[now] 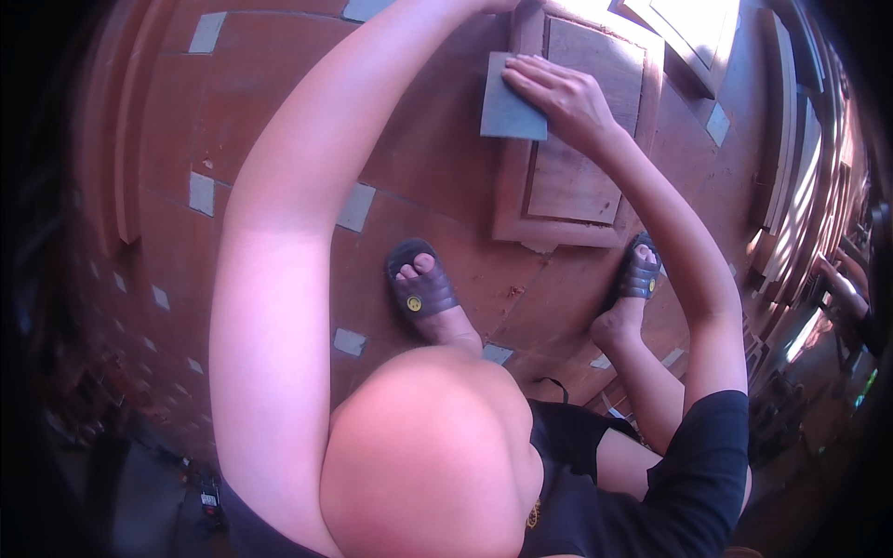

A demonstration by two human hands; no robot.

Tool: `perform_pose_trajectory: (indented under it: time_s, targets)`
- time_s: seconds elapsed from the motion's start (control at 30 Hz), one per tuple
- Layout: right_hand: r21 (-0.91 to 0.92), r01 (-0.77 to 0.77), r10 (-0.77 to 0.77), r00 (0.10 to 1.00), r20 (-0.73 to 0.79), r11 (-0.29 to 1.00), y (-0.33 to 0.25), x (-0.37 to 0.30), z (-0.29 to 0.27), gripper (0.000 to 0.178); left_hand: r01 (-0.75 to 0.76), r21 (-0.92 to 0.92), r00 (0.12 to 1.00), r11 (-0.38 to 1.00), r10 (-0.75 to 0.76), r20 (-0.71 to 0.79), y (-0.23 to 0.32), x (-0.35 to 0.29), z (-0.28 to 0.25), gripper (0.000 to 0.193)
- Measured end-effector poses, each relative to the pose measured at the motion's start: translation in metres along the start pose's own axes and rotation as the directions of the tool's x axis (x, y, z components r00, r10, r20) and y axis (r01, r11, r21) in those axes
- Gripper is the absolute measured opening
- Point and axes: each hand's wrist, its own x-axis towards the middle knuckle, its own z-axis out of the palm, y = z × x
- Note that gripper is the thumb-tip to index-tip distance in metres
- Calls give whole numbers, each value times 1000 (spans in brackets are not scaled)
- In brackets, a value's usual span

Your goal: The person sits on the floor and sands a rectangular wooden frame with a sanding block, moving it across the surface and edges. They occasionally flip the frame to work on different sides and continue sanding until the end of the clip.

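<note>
A wooden panel door [575, 172] with a raised frame lies on the floor in front of me. Over its left edge rests a grey-green sheet of sandpaper [512, 110], partly sticking out past the wood. My right hand [563, 100] holds the sheet, its fingers lying close together across the upper right part; the thumb is hidden. At the top edge of the picture my left hand [503, 4] is by the panel's upper left corner. Most of that hand is cut off, so its fingers do not show.
Another wooden panel [693, 35] lies at the upper right, brightly lit. Long boards [786, 139] are stacked along the right side, and more planks [126, 121] lie at the left. My sandalled feet [428, 279] stand on reddish tiles with small pale insets.
</note>
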Motion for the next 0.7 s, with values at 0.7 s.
perform_pose_trajectory:
  time_s: [0.7]
  targets:
    - [215, -45, 21, 994, 112, 976, -58, -49, -20, 40, -180, 627, 979, 758, 203, 36, -24, -54, -12, 33]
